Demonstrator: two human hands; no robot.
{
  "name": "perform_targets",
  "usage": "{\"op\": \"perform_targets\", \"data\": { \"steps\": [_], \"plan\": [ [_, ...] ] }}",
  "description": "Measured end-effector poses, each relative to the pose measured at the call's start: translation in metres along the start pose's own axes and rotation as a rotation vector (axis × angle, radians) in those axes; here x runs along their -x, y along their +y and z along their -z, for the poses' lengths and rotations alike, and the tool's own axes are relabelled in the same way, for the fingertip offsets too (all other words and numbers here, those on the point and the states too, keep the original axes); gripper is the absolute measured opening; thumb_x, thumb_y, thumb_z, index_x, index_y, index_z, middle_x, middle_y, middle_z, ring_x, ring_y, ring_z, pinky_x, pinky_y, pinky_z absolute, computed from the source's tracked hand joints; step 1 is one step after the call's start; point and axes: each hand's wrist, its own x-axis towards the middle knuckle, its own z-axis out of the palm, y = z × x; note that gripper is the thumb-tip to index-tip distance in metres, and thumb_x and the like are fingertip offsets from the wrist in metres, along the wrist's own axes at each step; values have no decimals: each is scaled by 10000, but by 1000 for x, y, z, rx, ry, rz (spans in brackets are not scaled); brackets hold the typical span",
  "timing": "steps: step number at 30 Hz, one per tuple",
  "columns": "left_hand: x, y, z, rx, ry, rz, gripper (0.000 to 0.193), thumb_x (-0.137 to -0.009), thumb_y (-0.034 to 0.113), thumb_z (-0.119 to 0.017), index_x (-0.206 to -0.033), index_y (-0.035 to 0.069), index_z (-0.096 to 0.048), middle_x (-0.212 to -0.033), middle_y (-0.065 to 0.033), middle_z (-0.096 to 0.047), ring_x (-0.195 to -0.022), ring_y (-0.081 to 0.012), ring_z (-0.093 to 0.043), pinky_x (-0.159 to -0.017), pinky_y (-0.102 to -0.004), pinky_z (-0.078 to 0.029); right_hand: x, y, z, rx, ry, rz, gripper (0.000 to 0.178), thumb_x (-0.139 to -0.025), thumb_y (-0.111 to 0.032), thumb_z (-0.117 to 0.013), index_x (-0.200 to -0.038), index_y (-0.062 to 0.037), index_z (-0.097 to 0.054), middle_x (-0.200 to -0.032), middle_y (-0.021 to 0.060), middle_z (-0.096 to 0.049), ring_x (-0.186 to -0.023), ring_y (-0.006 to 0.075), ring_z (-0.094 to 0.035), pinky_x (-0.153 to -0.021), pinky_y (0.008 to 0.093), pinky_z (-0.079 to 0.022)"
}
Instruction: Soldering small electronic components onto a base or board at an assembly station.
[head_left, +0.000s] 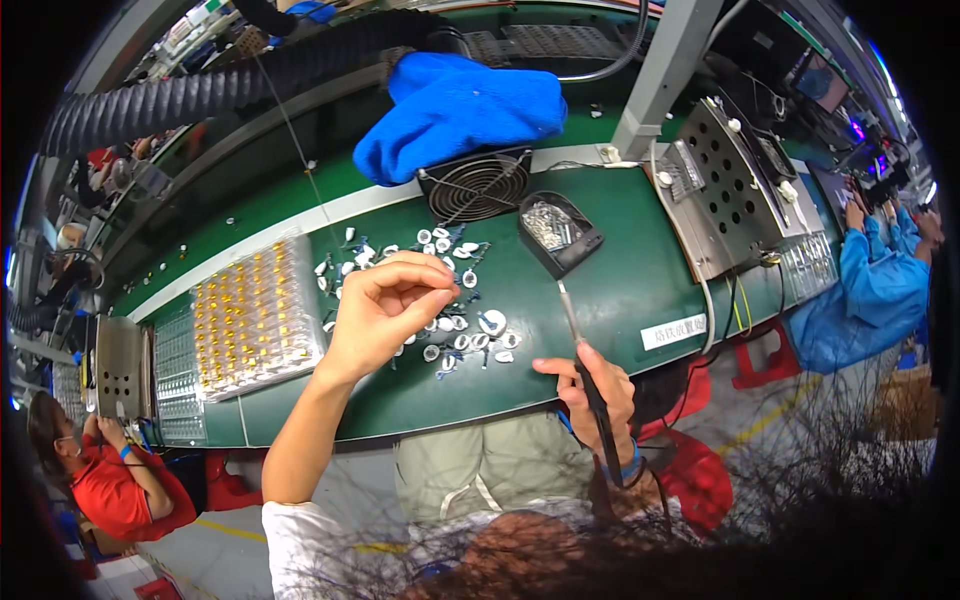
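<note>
My left hand (pixel 395 305) hovers over a scatter of small white round parts with dark wires (pixel 465 342) on the green bench. Its thumb and forefinger are pinched together; whatever lies between them is too small to make out. In my right hand (pixel 617 402) is a soldering iron (pixel 570 315) with a black handle and a metal shaft. The iron points up and away from me, its tip close to the near end of a black open box (pixel 587 243) that holds small silvery pieces.
A fan (pixel 480 187) stands behind the parts under a blue cloth (pixel 460 105). To the left lies a clear tray of yellow pieces (pixel 255 315). A perforated metal box (pixel 715 190) is on the right. Co-workers in red (pixel 130 490) and blue (pixel 865 290) sit at either side.
</note>
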Motion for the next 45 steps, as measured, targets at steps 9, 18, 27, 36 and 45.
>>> {"op": "perform_targets", "data": {
  "steps": [9,18,27,36,45],
  "plan": [
    [5,-31,-25,-368,-37,-113,124,-886,-73,-735,-1004,-35,-742,-1072,-135,-740,-1017,-218,-715,-904,-322,-579,4,-1,2,155,51,-46,367,-915,-234,-799,-1105,60,-688,-703,116,-651,-550,240,-611,-529,333,-477],
    [9,-31,-28,-353,-59,9,128,-893,-92,-708,-1009,-45,-734,-1070,-151,-741,-1017,-235,-731,-895,-317,-589,-2,-3,0,208,-66,-41,375,-738,-134,-901,-1014,35,-711,-698,104,-661,-555,245,-621,-536,333,-476],
    [8,-35,-28,-407,-51,-78,108,-912,-23,-734,-1017,-4,-757,-1063,-103,-752,-870,-142,-718,-700,-249,-582,-1,-2,-1,212,-93,-48,394,-729,-153,-912,-1012,35,-713,-736,119,-688,-575,259,-637,-545,344,-487],
    [8,-36,-27,-405,-58,-67,115,-908,-31,-730,-1015,-1,-759,-1065,-106,-752,-874,-142,-717,-698,-245,-580,-1,-2,-1,219,-98,-44,394,-746,-176,-910,-1022,25,-714,-755,121,-697,-588,261,-642,-556,345,-492],
    [8,-37,-27,-409,-57,-70,114,-906,-34,-728,-1011,-2,-758,-1063,-106,-754,-878,-145,-722,-701,-250,-579,-2,-3,0,229,-107,-45,385,-754,-175,-906,-1025,18,-712,-768,121,-700,-596,263,-647,-567,347,-498]
  ]
}}
